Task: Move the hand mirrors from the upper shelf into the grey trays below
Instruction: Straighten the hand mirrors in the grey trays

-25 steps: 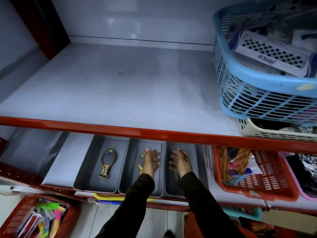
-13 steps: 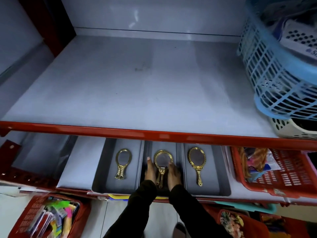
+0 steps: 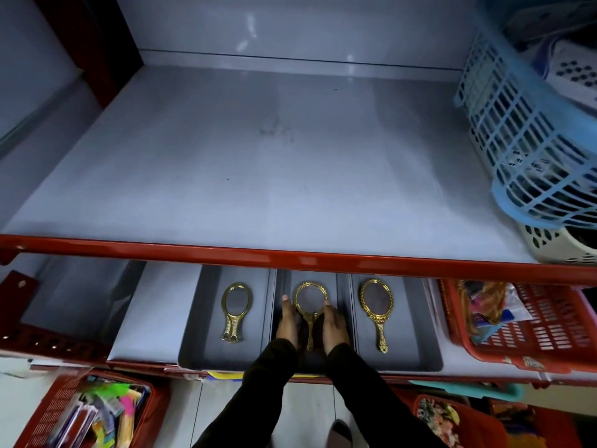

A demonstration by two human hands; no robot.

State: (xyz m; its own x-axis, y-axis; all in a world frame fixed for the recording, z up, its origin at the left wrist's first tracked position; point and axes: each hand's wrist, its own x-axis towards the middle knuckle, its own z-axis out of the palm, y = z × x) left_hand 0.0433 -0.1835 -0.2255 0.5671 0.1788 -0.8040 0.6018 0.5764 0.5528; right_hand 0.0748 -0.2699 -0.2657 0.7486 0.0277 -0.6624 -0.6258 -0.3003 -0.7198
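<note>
Three grey trays sit side by side on the lower shelf, each holding one gold hand mirror. The left tray [image 3: 200,334] has an oval mirror [image 3: 235,313]. In the right tray [image 3: 416,321] lies an ornate oval mirror [image 3: 377,307]. A round mirror [image 3: 310,300] rests flat in the middle tray [image 3: 280,282]. My left hand [image 3: 287,323] and my right hand [image 3: 334,324] lie flat on either side of it, fingers extended, fingertips against its rim. The upper shelf [image 3: 290,176] carries no mirrors.
A red rail [image 3: 290,253] fronts the upper shelf just above the trays. A blue basket [image 3: 523,140] stacked on a white one [image 3: 555,247] fills the shelf's right end. A red basket [image 3: 533,328] stands right of the trays; another red basket [image 3: 64,415] sits below left.
A second ago my hands covered the mirrors in the middle and right trays. My right hand left the right mirror, and both hands now flank the round mirror in the middle tray.
</note>
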